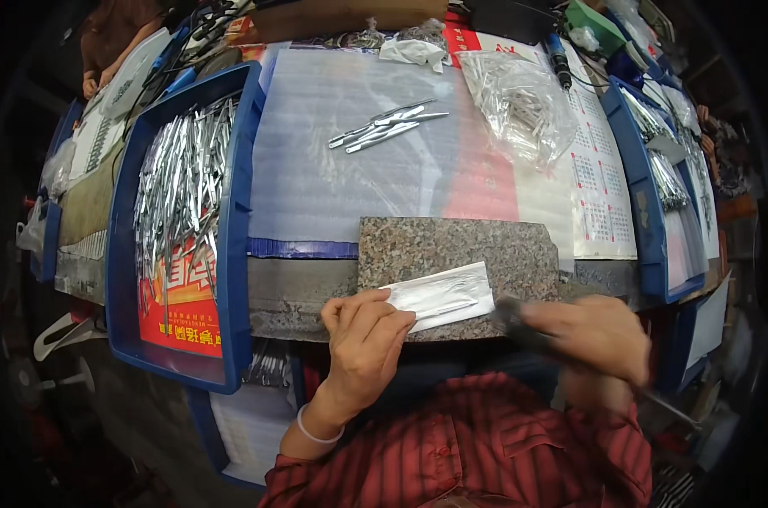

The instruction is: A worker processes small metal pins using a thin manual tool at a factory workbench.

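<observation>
Where my left hand presses: fingers drawn narrow on the left end of the white wrapper, probably so it cannot slide.
Right hand: seemingly closed around a dark tool just right of the wrapper; blur hides its kind.
White wrapper: flat on the granite slab along the desk's near edge, likely for a firm base; long, narrow, right end angled slightly farther; creased, contents unclear to me.
Silver metal pieces: loosely piled at the far side, perhaps for easy reach.
Blue tray: on my left, holding many similar pieces.
</observation>
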A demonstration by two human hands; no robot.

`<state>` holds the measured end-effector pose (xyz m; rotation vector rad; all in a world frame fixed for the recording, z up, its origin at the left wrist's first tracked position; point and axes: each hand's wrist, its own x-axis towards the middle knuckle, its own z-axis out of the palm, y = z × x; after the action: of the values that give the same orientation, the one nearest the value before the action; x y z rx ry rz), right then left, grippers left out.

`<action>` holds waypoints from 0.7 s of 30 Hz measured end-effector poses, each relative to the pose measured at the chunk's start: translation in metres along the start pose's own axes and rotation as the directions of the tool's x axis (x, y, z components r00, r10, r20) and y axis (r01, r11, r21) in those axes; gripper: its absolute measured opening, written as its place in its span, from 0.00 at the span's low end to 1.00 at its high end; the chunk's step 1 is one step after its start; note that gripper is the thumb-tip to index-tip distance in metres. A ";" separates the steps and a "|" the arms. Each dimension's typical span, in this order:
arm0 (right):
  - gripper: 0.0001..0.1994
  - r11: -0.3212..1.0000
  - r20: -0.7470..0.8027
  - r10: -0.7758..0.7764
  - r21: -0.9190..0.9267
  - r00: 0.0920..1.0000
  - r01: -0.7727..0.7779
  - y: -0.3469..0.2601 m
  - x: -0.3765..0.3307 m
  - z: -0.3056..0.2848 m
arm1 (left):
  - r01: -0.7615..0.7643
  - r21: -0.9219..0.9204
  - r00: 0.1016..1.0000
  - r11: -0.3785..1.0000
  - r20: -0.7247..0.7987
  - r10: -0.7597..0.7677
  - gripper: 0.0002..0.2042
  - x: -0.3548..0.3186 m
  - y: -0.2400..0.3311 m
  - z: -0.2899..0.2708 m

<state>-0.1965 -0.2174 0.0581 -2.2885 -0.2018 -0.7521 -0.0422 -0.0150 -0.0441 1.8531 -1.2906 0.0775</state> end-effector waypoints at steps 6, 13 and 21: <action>0.06 0.970 0.158 0.154 -0.212 0.975 -0.119 -0.014 0.017 -0.002 | 0.015 -0.024 0.999 1.000 0.046 -0.013 0.11 0.001 0.003 -0.005; 0.11 0.967 0.134 0.251 -0.001 0.958 -0.254 0.031 0.003 0.034 | 0.020 -0.049 0.998 0.999 0.065 -0.017 0.11 0.003 -0.001 -0.003; 0.16 0.986 -0.091 0.112 0.136 0.990 -0.099 -0.003 0.023 0.026 | 0.027 -0.046 0.998 0.999 0.053 -0.025 0.11 -0.001 -0.003 -0.004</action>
<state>-0.1669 -0.1995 0.0581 -2.1150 -0.0807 -0.7711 -0.0393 -0.0111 -0.0439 1.8425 -1.2929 -0.0152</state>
